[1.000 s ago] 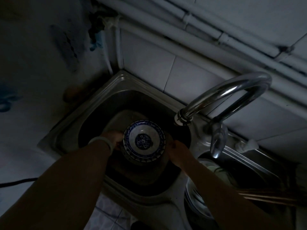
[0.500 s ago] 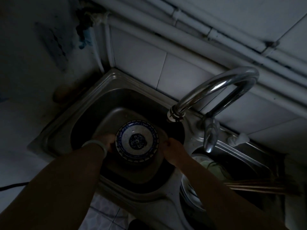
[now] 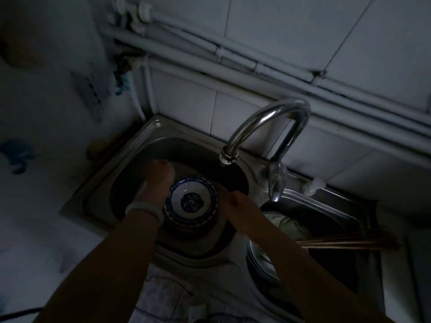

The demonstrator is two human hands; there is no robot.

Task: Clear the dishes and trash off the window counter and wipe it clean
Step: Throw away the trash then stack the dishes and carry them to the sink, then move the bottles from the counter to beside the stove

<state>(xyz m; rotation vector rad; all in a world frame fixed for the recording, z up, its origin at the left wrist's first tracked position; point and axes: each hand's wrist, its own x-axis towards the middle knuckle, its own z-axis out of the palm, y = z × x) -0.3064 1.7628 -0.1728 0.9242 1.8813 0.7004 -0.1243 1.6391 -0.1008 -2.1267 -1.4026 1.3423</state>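
Observation:
A blue-and-white patterned bowl [image 3: 191,201] tops a short stack of bowls inside a dark round pot [image 3: 200,238], which sits in the left basin of a steel sink [image 3: 98,194]. My left hand [image 3: 158,180], with a pale bracelet at the wrist, lies just left of the bowl, fingers stretched out and apart toward the basin's far wall, holding nothing. My right hand [image 3: 235,206] rests against the right side of the stack with fingers curled. The dim light hides whether it grips the rim.
A curved chrome faucet [image 3: 268,117] arches over the basin's far right corner, its lever [image 3: 276,180] hanging beside my right hand. The right basin holds plates [image 3: 261,257], something pale green [image 3: 289,224] and wooden chopsticks [image 3: 338,243]. Pipes run along the tiled wall [image 3: 233,54].
The pot with the bowls has gone down into the left basin. My left hand has come off its side and now reaches forward with fingers open. The right hand stays at the right edge.

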